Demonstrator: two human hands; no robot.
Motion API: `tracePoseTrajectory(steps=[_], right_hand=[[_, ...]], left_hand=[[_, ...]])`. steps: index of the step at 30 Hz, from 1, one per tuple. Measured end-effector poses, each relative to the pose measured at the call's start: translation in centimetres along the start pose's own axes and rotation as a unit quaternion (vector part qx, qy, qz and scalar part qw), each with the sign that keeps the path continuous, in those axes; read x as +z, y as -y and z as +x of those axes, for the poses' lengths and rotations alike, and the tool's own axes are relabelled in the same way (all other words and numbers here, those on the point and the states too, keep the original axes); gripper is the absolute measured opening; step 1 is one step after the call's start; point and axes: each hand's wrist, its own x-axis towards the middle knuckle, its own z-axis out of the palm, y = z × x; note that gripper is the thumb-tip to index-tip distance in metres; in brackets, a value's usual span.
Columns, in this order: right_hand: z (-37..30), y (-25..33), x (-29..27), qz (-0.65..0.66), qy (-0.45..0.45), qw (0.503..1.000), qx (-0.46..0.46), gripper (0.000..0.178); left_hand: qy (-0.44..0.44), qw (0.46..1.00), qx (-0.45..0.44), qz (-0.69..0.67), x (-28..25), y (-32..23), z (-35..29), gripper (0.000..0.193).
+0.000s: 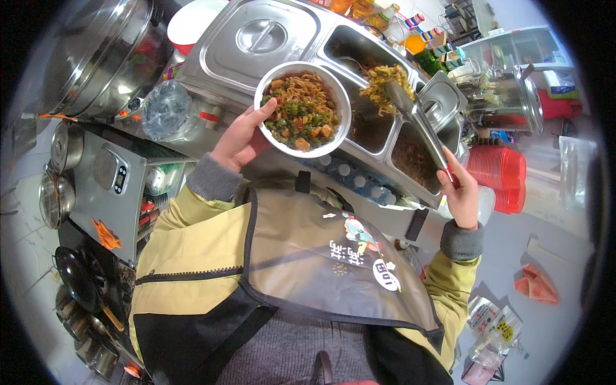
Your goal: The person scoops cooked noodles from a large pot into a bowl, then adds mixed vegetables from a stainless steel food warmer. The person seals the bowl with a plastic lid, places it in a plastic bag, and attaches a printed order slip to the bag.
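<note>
Left grip (240, 138): clamped on the bowl's left side, thumb lapping over the edge with its tip beside the food; most fingers are hidden. Better to ease the thumb back and carry the weight from beneath.
Lid (260, 35): flat at the left end of the desk (205, 87); useful as a landmark, best not knocked with the bowl.
Bowl (345, 115): held up toward the desk's front edge, overlapping the lid's near right corner in this view. Noodles (303, 85) show at its far side, greens (298, 117) and cubes nearer. Well filled, so keep it level.
Pan (389, 142): open, right of the bowl; a sound place for drips to fall.
Clump (378, 99): more noodles and greens, hanging from the tongs just right of the bowl, not touching it. Strands dangle, so keep any sideways move short and low.
Tongs (425, 130): slanting leftward, tips pinched on the clump; hold that pressure steady.
Right grip (459, 187): closed around the tongs' handle end, beyond the desk's front right corner. Let the wrist do the turning.
</note>
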Motion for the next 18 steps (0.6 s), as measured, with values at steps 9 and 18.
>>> tracePoseTrajectory(steps=[9, 18], right_hand=[[0.5, 4.8, -0.9, 0.005, 0.016, 0.998, -0.055, 0.051], [-0.2, 5.1, 1.0, -0.058, 0.038, 0.995, -0.068, 0.061]], left_hand=[[0.106, 0.993, -0.058, 0.013, 2.1, 0.6, 2.0, 0.054], [0.080, 0.997, -0.021, 0.001, 2.9, 0.7, 2.0, 0.055]])
